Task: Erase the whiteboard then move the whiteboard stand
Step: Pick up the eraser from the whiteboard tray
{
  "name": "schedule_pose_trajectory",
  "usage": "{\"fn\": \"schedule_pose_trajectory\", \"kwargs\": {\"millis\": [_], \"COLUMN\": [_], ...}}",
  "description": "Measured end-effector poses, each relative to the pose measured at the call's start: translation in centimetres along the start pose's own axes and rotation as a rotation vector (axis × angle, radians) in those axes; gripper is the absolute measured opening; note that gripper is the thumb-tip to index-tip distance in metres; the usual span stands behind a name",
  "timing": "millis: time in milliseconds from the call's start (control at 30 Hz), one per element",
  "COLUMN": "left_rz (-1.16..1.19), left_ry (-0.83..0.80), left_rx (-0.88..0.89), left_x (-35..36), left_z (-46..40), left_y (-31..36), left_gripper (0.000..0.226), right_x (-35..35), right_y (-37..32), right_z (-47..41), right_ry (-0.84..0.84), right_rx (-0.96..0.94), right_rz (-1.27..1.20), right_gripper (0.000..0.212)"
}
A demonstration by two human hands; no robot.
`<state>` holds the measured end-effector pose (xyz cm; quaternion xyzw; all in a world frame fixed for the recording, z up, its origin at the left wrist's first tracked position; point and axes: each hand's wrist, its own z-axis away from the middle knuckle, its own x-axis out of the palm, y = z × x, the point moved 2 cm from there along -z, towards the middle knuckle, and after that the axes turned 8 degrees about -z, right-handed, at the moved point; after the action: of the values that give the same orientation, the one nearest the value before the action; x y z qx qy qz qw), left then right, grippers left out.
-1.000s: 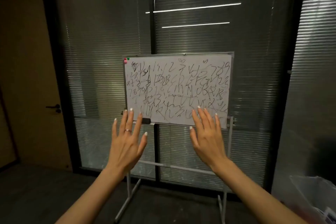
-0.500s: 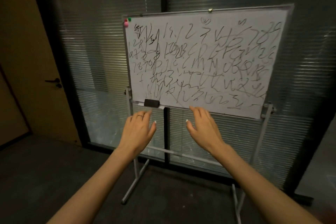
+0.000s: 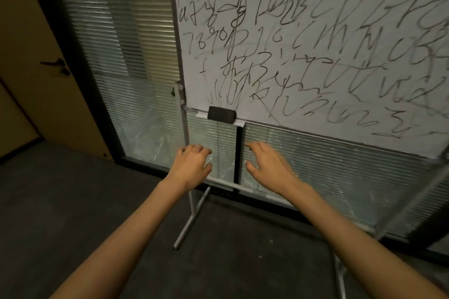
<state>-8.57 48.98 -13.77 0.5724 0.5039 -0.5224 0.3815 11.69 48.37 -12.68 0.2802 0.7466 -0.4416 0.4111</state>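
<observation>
Both my left hand (image 3: pixel 193 165) and right hand (image 3: pixel 267 165) hung loose, holding nothing; the eraser (image 3: pixel 221 114) just above looked light, stiff, pinchable by its sides.

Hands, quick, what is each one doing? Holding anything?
Left hand: open, fingers loosely curled, holding nothing, below the eraser.
Right hand: open, fingers spread, holding nothing.

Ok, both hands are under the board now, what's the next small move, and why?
Probably lift the left hand up to the black eraser on the bottom ledge and take hold of it. The whiteboard is still covered in scribbles, neither hand holds anything, and the eraser sits just above the left hand; the right hand hangs further to the side.
</observation>
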Motion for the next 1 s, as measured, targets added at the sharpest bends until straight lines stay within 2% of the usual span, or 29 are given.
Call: {"fn": "schedule_pose_trajectory", "kwargs": {"millis": [133,300,400,533,700,767,900,1000], "left_rz": [0.092,0.496,0.594,0.435,0.341,0.269,0.137,0.100], "left_ry": [-0.045,-0.174,-0.177,-0.059,0.085,0.118,0.234,0.259], "left_rx": [0.012,-0.025,0.013,0.027,-0.069,-0.085,0.096,0.230], "left_x": [2.0,4.4,6.8,8.6,10.2,11.0,12.7,13.7], "left_z": [-6.0,-12.3,-14.9,-18.5,-22.2,-23.6,-25.8,-27.1], "left_y": [-3.0,-5.4,-5.5,-6.0,-6.2,-6.3,-7.3,-8.3], "left_gripper": [0.046,0.044,0.045,0.049,0.060,0.067,0.092,0.105], "right_x": [2.9,7.0,9.1,10.0,10.4,10.6,11.6,12.9], "right_y": [0.5,2.2,3.6,6.2,9.2,10.3,11.3,11.3], "right_z": [-7.4,-14.0,-15.8,-18.2,-20.4,-21.7,-24.1,-26.0], "right_ry": [-0.015,-0.048,-0.048,0.048,0.135,0.170,0.178,0.168], "right_rx": [0.049,0.118,0.122,0.170,0.226,0.190,0.038,-0.059], "right_rz": [-0.032,-0.079,-0.102,-0.085,-0.068,-0.026,0.135,0.206], "right_gripper": [0.046,0.040,0.039,0.042,0.043,0.051,0.073,0.085]}}
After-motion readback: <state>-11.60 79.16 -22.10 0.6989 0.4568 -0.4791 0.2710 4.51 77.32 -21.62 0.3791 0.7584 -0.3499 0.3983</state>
